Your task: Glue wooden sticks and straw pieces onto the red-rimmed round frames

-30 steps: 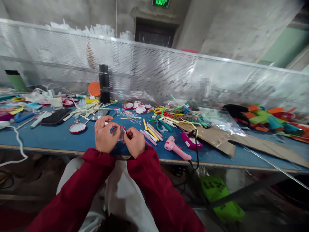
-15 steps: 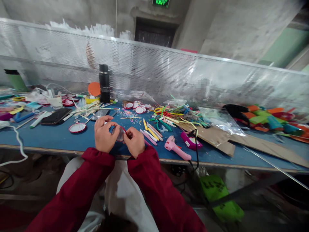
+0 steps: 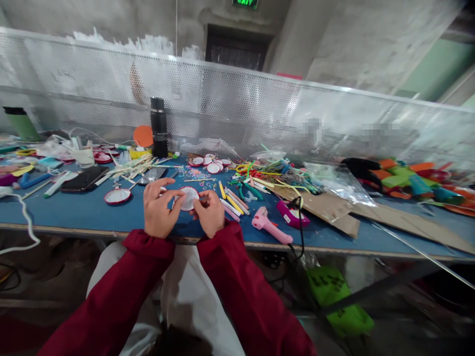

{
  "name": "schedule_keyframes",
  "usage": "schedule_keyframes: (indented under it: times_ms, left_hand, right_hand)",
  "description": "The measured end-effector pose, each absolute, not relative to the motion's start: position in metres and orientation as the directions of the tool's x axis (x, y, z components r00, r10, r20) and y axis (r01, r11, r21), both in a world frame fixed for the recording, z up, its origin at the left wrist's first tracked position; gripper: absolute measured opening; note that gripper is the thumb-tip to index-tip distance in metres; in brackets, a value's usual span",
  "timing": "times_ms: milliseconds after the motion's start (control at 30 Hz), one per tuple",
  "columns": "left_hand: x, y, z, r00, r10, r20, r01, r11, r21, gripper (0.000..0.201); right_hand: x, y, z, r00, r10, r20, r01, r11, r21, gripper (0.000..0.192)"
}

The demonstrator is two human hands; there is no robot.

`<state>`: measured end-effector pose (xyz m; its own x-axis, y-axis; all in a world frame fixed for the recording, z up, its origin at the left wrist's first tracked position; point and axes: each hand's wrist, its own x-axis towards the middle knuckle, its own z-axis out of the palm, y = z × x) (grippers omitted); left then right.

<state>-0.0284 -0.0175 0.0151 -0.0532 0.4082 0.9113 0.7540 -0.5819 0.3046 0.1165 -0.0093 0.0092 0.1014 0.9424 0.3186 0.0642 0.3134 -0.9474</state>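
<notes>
Two hands on one small white disc [image 3: 188, 198] right now, held just above the near edge of the blue table [image 3: 74, 212]. Compared with half a second ago the disc has been turned: before it showed as a greyish, see-through-looking circle with a bit of red at its right rim, and now its pale white face is tipped up toward the camera. The left hand [image 3: 159, 210] pinches its left rim with thumb and fingers closed on it, and the right hand [image 3: 209, 212] has its fingertips pressed to the right rim, so both are clamped on the same piece. Looks to me like the edge work carries on around the rim, with the disc rotated to bring up a fresh bit. Similar red-rimmed discs [image 3: 208, 163] lie further back, one more [image 3: 118, 196] sits off to the left, and a pink glue gun [image 3: 267, 226] rests near the right hand, untouched. Coloured sticks [image 3: 232, 200] lie just beyond the right fingers.
</notes>
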Motion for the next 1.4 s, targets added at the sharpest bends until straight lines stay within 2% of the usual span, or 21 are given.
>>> schedule_keyframes:
  times_ms: [167, 300, 500, 700, 1133, 1400]
  left_hand:
    - [-0.025, -0.023, 0.016, 0.131, 0.419, 0.898, 0.787, -0.595, 0.163, 0.009]
    - [-0.023, -0.022, 0.018, 0.185, 0.442, 0.878, 0.826, -0.554, 0.105, 0.013]
    - [-0.022, -0.021, 0.018, 0.199, 0.47, 0.86, 0.838, -0.537, 0.099, 0.014]
    - [-0.024, -0.014, 0.017, 0.212, 0.5, 0.84, 0.781, -0.604, 0.162, 0.016]
    - [-0.025, -0.021, 0.019, 0.262, 0.514, 0.817, 0.759, -0.632, 0.154, 0.014]
    - [-0.025, -0.022, 0.018, 0.269, 0.499, 0.824, 0.78, -0.615, 0.118, 0.014]
  right_hand:
    - [0.117, -0.001, 0.003, 0.136, 0.954, 0.266, -0.079, 0.278, -0.957, 0.022]
    - [0.118, 0.003, -0.002, 0.119, 0.96, 0.252, -0.146, 0.268, -0.952, 0.026]
    - [0.118, 0.0, 0.002, 0.14, 0.953, 0.267, -0.095, 0.281, -0.955, 0.026]
    - [0.118, -0.001, 0.003, 0.155, 0.95, 0.271, -0.062, 0.283, -0.957, 0.024]
    - [0.121, 0.004, 0.002, 0.288, 0.932, 0.219, -0.143, 0.268, -0.953, 0.02]
    - [0.121, 0.005, 0.001, 0.3, 0.935, 0.191, -0.179, 0.252, -0.951, 0.02]
